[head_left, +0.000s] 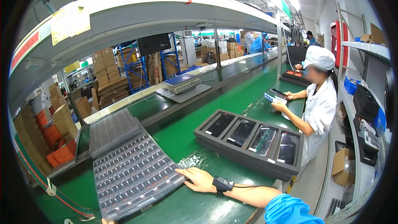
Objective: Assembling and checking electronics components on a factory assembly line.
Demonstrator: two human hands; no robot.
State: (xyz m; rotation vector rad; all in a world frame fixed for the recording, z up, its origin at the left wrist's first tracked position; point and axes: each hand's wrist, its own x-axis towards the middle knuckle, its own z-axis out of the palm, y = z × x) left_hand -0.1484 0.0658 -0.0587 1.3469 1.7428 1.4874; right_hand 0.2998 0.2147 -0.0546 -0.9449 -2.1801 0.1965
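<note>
A grey plastic tray (pixel 134 176) with rows of small dark parts in its pockets lies at the left over the green work surface. My right hand (pixel 200 180) grips its right edge, the fingers bent at the rim. A dark band with a cable is round that wrist. Of my left hand (pixel 107 222) only a sliver shows at the tray's near left corner, where it holds the edge; most of it is out of the picture. Behind this tray, partly overlapped by it, rests a similar stack of plastic trays (pixel 112 132).
A black foam box (pixel 248 143) with several dark-screened phones in slots stands right of the tray. Crumpled clear plastic (pixel 193 160) lies between. A scale (pixel 181 83) stands farther back. At the right a co-worker (pixel 319 108) in white holds items; shelves (pixel 365 141) line that side.
</note>
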